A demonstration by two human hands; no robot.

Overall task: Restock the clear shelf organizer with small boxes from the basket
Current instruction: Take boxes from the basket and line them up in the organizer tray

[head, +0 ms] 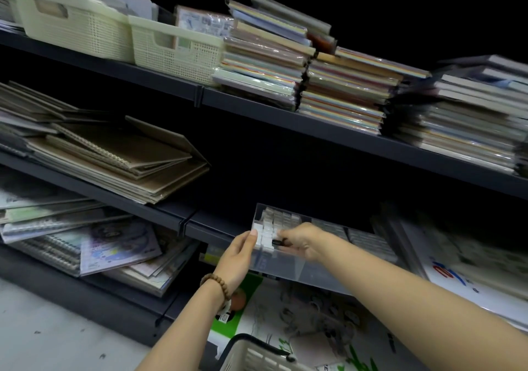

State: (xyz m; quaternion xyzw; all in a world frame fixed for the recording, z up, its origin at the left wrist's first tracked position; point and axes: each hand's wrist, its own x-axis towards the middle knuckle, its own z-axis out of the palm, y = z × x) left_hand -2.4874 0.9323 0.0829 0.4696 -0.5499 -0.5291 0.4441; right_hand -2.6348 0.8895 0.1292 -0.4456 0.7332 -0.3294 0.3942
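A clear shelf organizer [288, 269] sits on the middle shelf, its left compartment packed with several small white boxes [275, 222]. My left hand [238, 253] holds the organizer's front left corner, thumb up against the first white box. My right hand [301, 242] reaches over the front rows and pinches a small dark-ended box [278, 242] at the stack. A pale basket [257, 356] with a dark handle stands below at the bottom edge; its contents are hidden.
Dark metal shelves [257, 108] carry cream baskets [174, 46], stacks of wrapped coloured paper [343, 93], kraft spiral notebooks [120, 159] and sketch pads [85, 242]. White-and-green packages [285, 313] lie on the bottom shelf under the organizer. Grey floor shows at lower left.
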